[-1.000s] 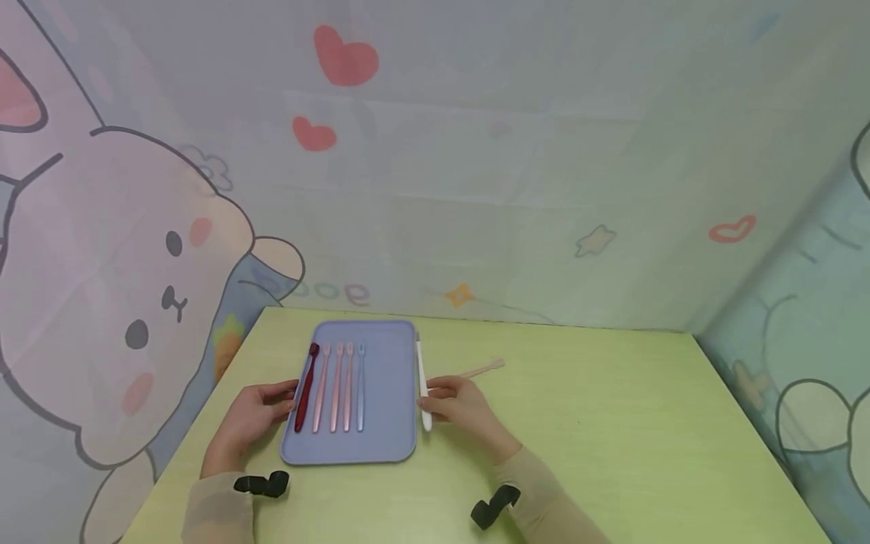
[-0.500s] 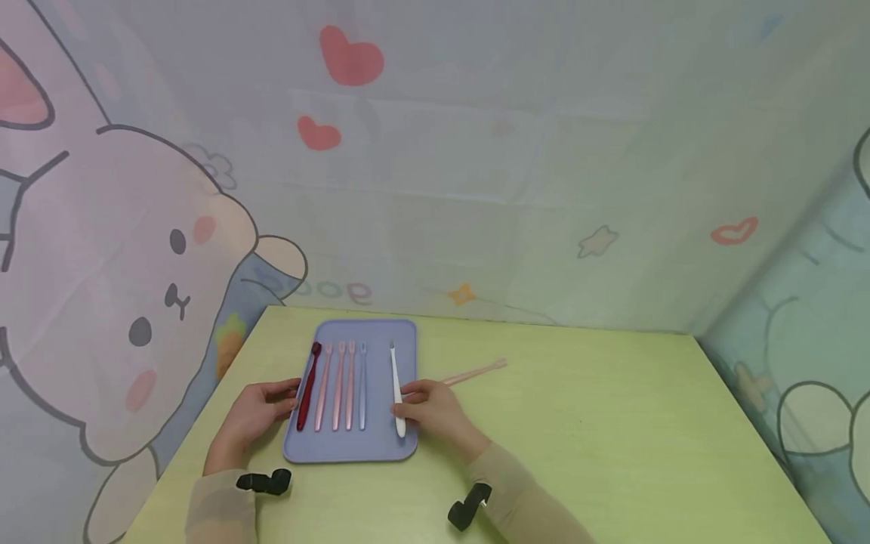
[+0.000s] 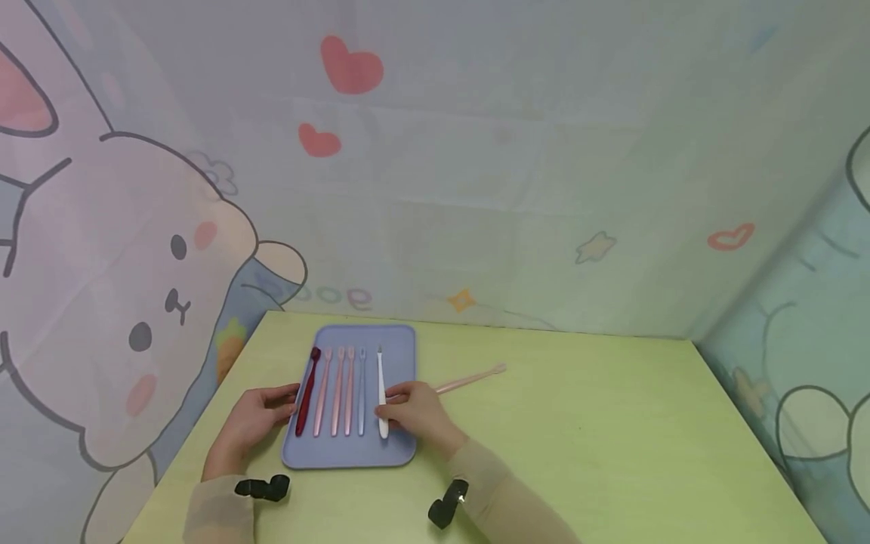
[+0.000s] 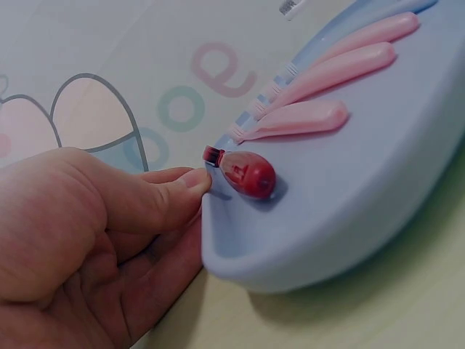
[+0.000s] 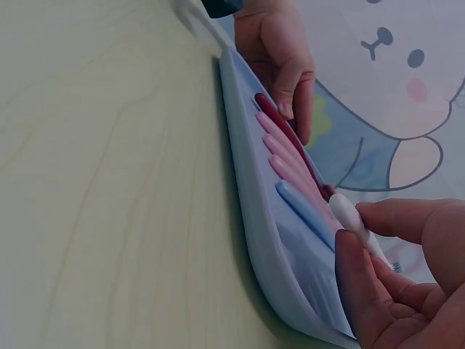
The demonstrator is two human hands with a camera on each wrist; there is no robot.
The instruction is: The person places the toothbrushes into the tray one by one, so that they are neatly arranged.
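In the head view, a lavender tray point(image 3: 319, 453) bears a row of toothbrushes with heads toward the back wall: a dark red toothbrush point(image 3: 308, 394) at the left edge, then three pink toothbrushes point(image 3: 336, 394) and a light blue toothbrush point(image 3: 362, 393). My right hand point(image 3: 420, 413) pinches a white toothbrush point(image 3: 381, 378) between thumb and fingers, over the tray just right of the blue one. At the tray's left edge, my left hand point(image 3: 251, 419) holds the rim, thumb on top near the red toothbrush's head point(image 4: 212, 155) in the left wrist view.
Another pink toothbrush point(image 3: 474, 378) lies slantwise on the light green table point(image 3: 612, 431), right of the tray, partly behind my right hand. A cloth backdrop point(image 3: 476, 166) with a cartoon rabbit and hearts rises along the table's back edge.
The right hand has carried the white toothbrush leftward, from beside the tray's right edge to over the tray near the blue toothbrush. The left hand has stayed at the tray's left rim.
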